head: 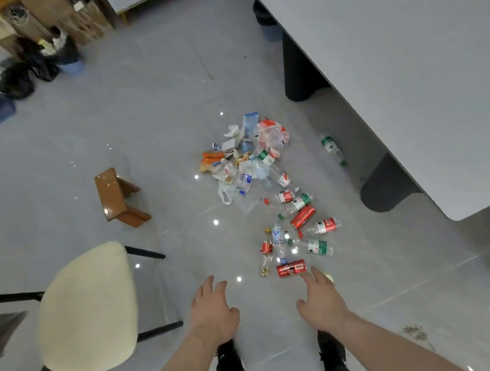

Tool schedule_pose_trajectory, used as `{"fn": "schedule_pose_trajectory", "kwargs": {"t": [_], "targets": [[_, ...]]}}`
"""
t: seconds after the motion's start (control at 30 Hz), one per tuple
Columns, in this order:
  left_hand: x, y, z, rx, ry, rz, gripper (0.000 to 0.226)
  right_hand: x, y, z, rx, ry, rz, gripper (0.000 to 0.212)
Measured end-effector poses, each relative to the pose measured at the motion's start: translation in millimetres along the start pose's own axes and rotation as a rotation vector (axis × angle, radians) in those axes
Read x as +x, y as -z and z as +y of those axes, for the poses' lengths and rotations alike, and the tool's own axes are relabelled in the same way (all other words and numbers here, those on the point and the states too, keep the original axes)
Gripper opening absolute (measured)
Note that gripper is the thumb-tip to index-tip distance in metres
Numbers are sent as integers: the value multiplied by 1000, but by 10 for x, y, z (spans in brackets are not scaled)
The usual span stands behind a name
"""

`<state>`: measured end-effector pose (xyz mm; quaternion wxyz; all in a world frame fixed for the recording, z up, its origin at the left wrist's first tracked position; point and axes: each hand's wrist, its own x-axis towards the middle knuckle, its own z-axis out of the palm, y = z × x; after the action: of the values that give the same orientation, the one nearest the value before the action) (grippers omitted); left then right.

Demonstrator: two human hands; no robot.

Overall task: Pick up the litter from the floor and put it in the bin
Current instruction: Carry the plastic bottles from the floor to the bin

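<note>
Litter lies strewn on the grey tiled floor ahead: a heap of wrappers and plastic bags [245,156], several clear plastic bottles [319,245], and red cans, the nearest red can [291,268] lying on its side. One green-labelled bottle [332,148] lies apart near the table. My left hand [214,313] and my right hand [321,300] are stretched forward, fingers relaxed, holding nothing. My right fingertips are just short of the nearest red can. A blue bin [70,60] with a black liner stands far back left; another bin [267,21] sits by the table.
A large grey table [410,63] with dark legs fills the right. A cream-seated chair [87,309] stands at the left, a small wooden stool [117,196] beyond it. Black bags, a dustpan and cardboard boxes crowd the back left corner. My feet stand below my hands.
</note>
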<state>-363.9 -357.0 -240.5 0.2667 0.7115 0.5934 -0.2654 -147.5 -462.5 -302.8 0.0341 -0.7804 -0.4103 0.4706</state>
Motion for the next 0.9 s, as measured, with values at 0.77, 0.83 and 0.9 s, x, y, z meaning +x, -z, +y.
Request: {"fn": "schedule_pose_trajectory", "kwargs": {"t": [0.77,0.83,0.9], "targets": [[2713,1744,-365,361,-321,-96,73,1635,2,-1456,279,-311,165,72],[2946,1913,-289,375,-338,-98,73,1830,135,-1599,297,-319,164,75],[3229,2108,-243,388,-350,-101,72,2042,272,-1765,297,-332,151,75]]}}
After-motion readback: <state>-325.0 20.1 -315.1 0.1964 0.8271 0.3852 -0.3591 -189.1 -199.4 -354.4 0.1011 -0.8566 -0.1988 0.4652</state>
